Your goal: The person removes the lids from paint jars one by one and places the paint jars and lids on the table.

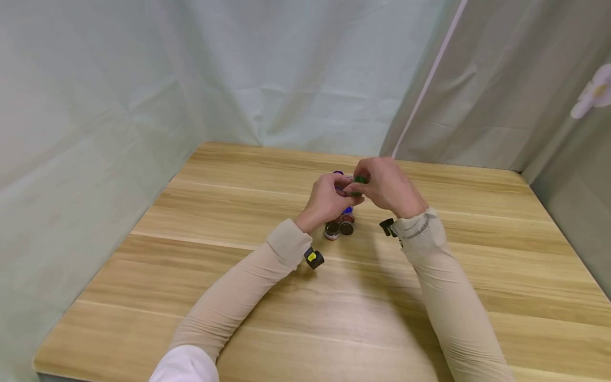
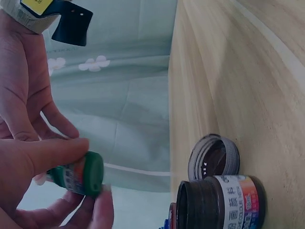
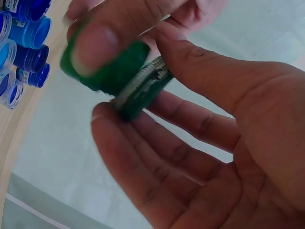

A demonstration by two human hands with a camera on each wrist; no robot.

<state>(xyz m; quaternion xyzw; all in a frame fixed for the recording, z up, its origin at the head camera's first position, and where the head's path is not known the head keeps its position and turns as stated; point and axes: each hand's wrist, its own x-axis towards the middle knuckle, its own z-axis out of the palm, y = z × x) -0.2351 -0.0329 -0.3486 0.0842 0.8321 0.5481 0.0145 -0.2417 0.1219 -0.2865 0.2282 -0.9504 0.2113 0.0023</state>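
Note:
My left hand [image 1: 328,199] and right hand [image 1: 387,184] meet over the row of small paint jars, at the far middle of the table. Between them is a small green paint jar [image 2: 74,175] with a printed label, held by the left thumb and fingers. In the right wrist view, the right thumb and fingers pinch its green lid [image 3: 143,90], which has a ridged rim. The lid sits tilted against the green jar. Part of the jar is covered by the left thumb.
Below the hands stands an uncapped dark paint jar [image 2: 243,202], a ridged lid [image 2: 214,157] beside it. Several blue jars and clear lids [image 3: 35,33] stand close together. A wooden table [image 1: 267,318] carries them, with pale curtains [image 1: 305,74] behind.

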